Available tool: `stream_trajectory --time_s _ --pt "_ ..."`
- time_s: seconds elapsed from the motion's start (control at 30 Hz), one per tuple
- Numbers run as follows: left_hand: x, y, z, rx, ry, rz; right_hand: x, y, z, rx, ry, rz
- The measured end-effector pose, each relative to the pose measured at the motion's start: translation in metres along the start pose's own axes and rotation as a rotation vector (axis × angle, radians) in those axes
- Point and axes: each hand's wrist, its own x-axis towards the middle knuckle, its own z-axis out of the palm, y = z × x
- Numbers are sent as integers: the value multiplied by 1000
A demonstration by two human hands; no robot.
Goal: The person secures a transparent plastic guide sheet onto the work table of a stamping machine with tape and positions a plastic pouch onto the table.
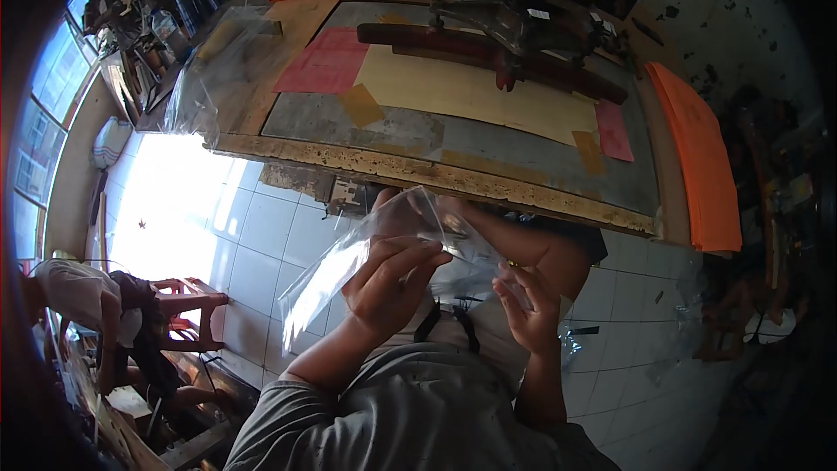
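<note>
A clear plastic bag or sheet (327,275) is held up above my lap, bright with glare on its left side. My left hand (388,283) is closed on it near the middle, thumb and fingers pinched together. At the bag's right edge, my right hand (527,303) grips it between thumb and fingers. Both hands are below the front edge of the worktable (418,170). Whether anything is inside the plastic cannot be made out.
On the table stand a metal frame with a dark red bar (488,57), a cream sheet (462,92) and a stack of orange sheets (697,157). More clear plastic (196,92) hangs over the left corner. Another person (105,323) is near a red stool (192,310).
</note>
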Motion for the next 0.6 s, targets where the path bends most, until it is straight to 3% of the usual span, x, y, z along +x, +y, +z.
stream_trajectory --time_s 0.2,0.3,0.4,0.5,0.6 --pt "7 2 2 324 57 26 -10 -15 15 18 94 60" --pt "14 12 2 -30 -102 -486 -14 -17 13 4 108 68" --pt "17 -4 2 -275 -199 -381 -19 -13 12 -24 109 55" --pt "20 3 -1 -292 -136 -286 -21 -13 6 -27 38 99" --pt "19 10 3 -463 -56 -341 -15 -23 0 -75 -35 160"
